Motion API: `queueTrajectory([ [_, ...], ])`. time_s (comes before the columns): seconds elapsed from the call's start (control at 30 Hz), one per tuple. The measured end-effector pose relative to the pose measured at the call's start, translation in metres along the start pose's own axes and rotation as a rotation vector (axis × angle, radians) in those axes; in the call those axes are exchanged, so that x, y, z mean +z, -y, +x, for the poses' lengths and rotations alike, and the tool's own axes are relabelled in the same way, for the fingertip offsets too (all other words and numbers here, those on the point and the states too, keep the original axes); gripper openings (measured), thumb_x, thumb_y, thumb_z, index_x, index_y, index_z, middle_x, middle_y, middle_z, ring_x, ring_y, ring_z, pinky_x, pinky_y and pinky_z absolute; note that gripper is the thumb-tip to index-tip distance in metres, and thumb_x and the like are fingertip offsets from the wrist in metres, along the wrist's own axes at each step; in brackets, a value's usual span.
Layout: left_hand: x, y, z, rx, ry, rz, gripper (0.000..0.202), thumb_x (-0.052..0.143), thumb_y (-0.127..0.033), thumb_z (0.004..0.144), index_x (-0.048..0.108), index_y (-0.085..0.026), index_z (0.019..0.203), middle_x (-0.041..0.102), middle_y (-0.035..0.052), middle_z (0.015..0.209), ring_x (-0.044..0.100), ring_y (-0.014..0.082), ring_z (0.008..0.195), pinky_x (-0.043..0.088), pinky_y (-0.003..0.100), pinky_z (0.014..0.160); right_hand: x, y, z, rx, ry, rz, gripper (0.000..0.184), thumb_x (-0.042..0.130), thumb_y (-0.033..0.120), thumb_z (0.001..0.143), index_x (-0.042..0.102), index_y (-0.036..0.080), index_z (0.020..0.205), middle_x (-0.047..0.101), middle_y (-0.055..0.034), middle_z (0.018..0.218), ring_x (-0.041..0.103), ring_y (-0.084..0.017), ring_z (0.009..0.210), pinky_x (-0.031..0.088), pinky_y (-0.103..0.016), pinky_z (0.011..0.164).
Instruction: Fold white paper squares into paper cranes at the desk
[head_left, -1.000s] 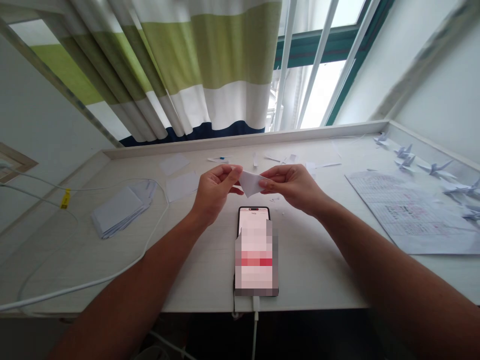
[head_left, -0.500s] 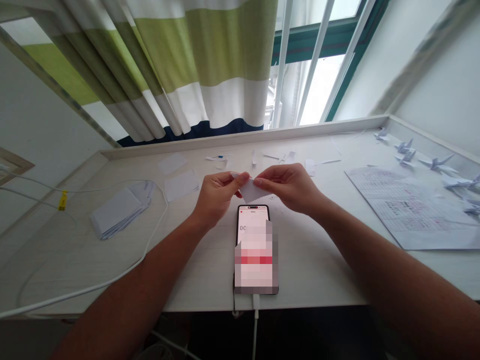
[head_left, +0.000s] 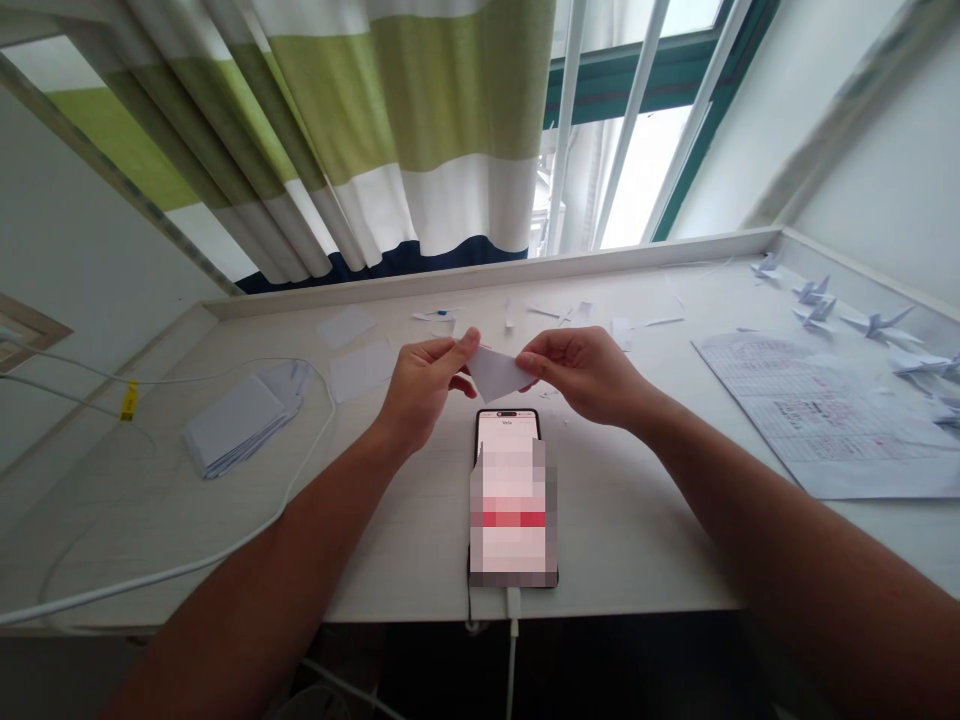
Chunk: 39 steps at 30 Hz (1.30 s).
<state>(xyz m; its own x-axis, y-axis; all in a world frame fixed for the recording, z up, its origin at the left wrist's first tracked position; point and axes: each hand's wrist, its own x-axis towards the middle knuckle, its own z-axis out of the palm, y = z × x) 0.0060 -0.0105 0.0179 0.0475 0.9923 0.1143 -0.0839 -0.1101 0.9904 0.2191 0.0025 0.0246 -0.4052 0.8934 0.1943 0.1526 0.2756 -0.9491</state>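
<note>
A small folded piece of white paper hangs in the air above the desk, pinched from both sides. My left hand grips its left corner between thumb and fingers. On the opposite edge, my right hand pinches it the same way. Directly below the paper a phone lies flat on the white desk, its screen lit and a cable plugged into its near end.
A stack of white paper squares lies at the left, looped by a white cable. Loose sheets and scraps are strewn near the back ledge. A printed sheet and several folded paper cranes occupy the right. Curtain and window behind.
Both hands kept hold of the paper; it was drawn in and turned half a second ago, and now it is spread wider between the fingers again.
</note>
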Motion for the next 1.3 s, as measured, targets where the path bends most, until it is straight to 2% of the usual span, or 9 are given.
queueTrajectory([
  [0.17, 0.002, -0.002, -0.002, -0.049, 0.067, 0.047, 0.048, 0.081, -0.063, 0.08, 0.075, -0.015, 0.074, 0.073, 0.0075, 0.074, 0.067, 0.0161, 0.068, 0.054, 0.025, 0.055, 0.002, 0.001, 0.0, 0.01, -0.054, 0.01, 0.04, 0.079, 0.057, 0.087, 0.078, 0.017, 0.087, 0.08, -0.0095, 0.083, 0.077, -0.022, 0.075, 0.064, -0.04, 0.073],
  [0.3, 0.002, -0.004, -0.003, -0.037, 0.091, 0.077, 0.042, 0.085, -0.056, 0.079, 0.076, -0.015, 0.075, 0.074, 0.0079, 0.076, 0.068, 0.0165, 0.069, 0.055, 0.026, 0.056, 0.001, 0.001, 0.001, 0.0, -0.09, 0.017, 0.043, 0.082, 0.06, 0.082, 0.078, 0.017, 0.084, 0.08, -0.0079, 0.079, 0.076, -0.021, 0.07, 0.064, -0.039, 0.072],
  [0.5, -0.005, 0.0, 0.002, -0.006, 0.064, 0.087, 0.041, 0.084, -0.055, 0.08, 0.079, -0.014, 0.076, 0.075, 0.0076, 0.075, 0.067, 0.0158, 0.066, 0.056, 0.026, 0.055, -0.008, -0.002, 0.002, 0.093, 0.039, 0.036, 0.041, 0.082, 0.057, 0.083, 0.08, 0.016, 0.087, 0.082, -0.0087, 0.078, 0.078, -0.021, 0.076, 0.063, -0.038, 0.076],
  [0.7, -0.009, 0.001, 0.006, 0.003, 0.051, 0.067, 0.042, 0.085, -0.056, 0.079, 0.079, -0.014, 0.076, 0.074, 0.0073, 0.073, 0.066, 0.0152, 0.064, 0.056, 0.025, 0.054, -0.015, -0.003, 0.003, 0.109, 0.149, 0.079, 0.049, 0.076, 0.065, 0.086, 0.082, 0.016, 0.085, 0.082, -0.009, 0.083, 0.076, -0.02, 0.079, 0.06, -0.037, 0.081],
  [0.93, -0.01, -0.002, 0.006, -0.015, 0.084, 0.096, 0.043, 0.085, -0.057, 0.079, 0.08, -0.014, 0.078, 0.076, 0.0087, 0.076, 0.069, 0.0169, 0.065, 0.057, 0.026, 0.055, -0.017, 0.0, 0.003, 0.094, 0.203, 0.029, 0.046, 0.077, 0.064, 0.085, 0.082, 0.019, 0.083, 0.083, -0.0084, 0.085, 0.074, -0.02, 0.079, 0.057, -0.037, 0.08],
  [1.03, -0.011, -0.003, 0.006, -0.028, 0.091, 0.129, 0.045, 0.084, -0.058, 0.079, 0.08, -0.014, 0.08, 0.077, 0.01, 0.076, 0.072, 0.019, 0.064, 0.056, 0.027, 0.053, -0.018, -0.001, 0.003, 0.097, 0.215, -0.039, 0.044, 0.072, 0.062, 0.089, 0.082, 0.019, 0.084, 0.084, -0.0081, 0.086, 0.073, -0.02, 0.079, 0.055, -0.036, 0.075],
  [1.2, -0.01, -0.001, 0.006, -0.038, 0.08, 0.186, 0.045, 0.084, -0.058, 0.079, 0.08, -0.013, 0.078, 0.077, 0.0112, 0.075, 0.072, 0.0198, 0.063, 0.057, 0.028, 0.053, -0.018, -0.001, 0.001, 0.08, 0.2, -0.359, 0.04, 0.062, 0.051, 0.098, 0.079, 0.02, 0.078, 0.08, -0.0042, 0.077, 0.062, -0.014, 0.061, 0.043, -0.032, 0.06],
  [1.3, -0.008, 0.0, 0.005, -0.047, 0.086, 0.186, 0.046, 0.084, -0.058, 0.079, 0.079, -0.013, 0.077, 0.077, 0.0109, 0.074, 0.073, 0.0199, 0.063, 0.058, 0.027, 0.052, -0.02, 0.001, 0.001, 0.08, 0.189, -0.42, 0.038, 0.062, 0.046, 0.099, 0.074, 0.021, 0.074, 0.078, -0.0024, 0.07, 0.063, -0.015, 0.06, 0.044, -0.032, 0.06],
])
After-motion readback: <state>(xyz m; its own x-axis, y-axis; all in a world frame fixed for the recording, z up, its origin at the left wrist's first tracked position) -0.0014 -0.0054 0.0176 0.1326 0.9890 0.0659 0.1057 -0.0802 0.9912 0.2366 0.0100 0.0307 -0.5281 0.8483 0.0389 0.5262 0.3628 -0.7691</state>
